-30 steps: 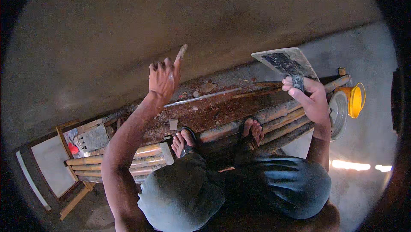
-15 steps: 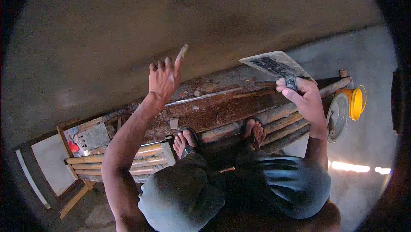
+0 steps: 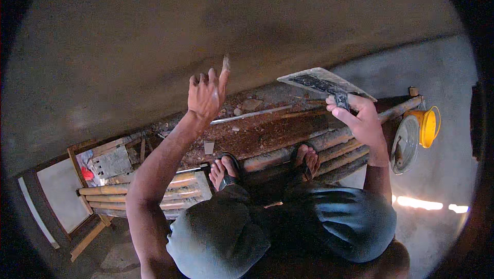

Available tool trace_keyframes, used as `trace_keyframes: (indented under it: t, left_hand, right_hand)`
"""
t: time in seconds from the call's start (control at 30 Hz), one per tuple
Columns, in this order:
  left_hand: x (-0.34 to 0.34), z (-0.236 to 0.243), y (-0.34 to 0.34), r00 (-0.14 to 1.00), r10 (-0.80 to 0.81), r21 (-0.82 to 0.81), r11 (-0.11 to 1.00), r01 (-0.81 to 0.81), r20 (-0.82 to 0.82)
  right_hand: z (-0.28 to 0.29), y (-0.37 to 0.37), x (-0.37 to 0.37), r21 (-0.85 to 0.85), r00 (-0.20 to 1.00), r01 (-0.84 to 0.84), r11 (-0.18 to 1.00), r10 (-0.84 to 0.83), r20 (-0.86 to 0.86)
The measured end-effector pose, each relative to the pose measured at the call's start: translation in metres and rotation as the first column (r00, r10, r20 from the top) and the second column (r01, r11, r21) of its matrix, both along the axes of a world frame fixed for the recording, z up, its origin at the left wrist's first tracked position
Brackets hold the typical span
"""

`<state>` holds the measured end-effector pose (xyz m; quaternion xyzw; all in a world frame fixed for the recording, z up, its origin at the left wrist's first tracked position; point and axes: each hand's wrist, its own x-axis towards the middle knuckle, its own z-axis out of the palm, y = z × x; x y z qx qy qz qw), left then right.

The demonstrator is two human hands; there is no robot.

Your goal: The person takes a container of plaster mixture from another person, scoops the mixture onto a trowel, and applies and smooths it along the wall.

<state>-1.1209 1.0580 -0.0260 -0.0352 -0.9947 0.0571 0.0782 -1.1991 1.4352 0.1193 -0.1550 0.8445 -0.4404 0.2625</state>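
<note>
My left hand [image 3: 206, 94] is raised before the brown-grey plastered wall [image 3: 154, 27]. Its index finger stretches upward while the other fingers are bent. The tip of that finger looks pale grey; whether it touches the wall I cannot tell. In my right hand [image 3: 363, 117] is a plastering trowel [image 3: 329, 83], gripped by its dark handle. The trowel's flat rectangular plate is tilted, with its handle side facing me and grey smears on it. It is close to the wall's lower part.
I stand in sandals on bamboo poles [image 3: 329, 140]. Beyond them lies reddish, debris-strewn ground [image 3: 252, 137] with a metal bar [image 3: 252, 115]. At right are a yellow bucket [image 3: 428, 130] and a grey basin [image 3: 405, 148]. A wooden frame [image 3: 77, 168] stands at left.
My left hand has shifted a little to the right. The trowel in my right hand has moved left and slightly down, and its plate appears flatter.
</note>
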Motion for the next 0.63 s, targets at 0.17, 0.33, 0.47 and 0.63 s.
trace_keyframes:
  t: [0.17,0.33,0.47,0.63]
  left_hand:
    - [0.000,-0.003,0.002,0.986,0.083,0.008,0.996,-0.085,0.144]
    - [-0.004,0.009,0.007,0.995,0.032,0.031,0.999,-0.035,0.091]
    - [0.004,0.005,0.005,0.979,0.063,0.099,0.992,-0.083,0.191]
    - [0.088,-0.010,-0.004,0.953,0.174,0.313,0.917,-0.248,0.246]
  right_hand:
    - [-0.002,-0.001,0.000,0.027,1.000,-0.014,1.000,0.014,0.008]
    - [-0.006,0.000,0.001,0.024,1.000,-0.001,1.000,0.001,0.007]
    - [-0.021,-0.002,-0.002,0.072,0.998,-0.044,0.996,0.047,-0.043]
    - [-0.057,-0.012,-0.012,0.274,0.945,-0.151,0.950,0.220,-0.242]
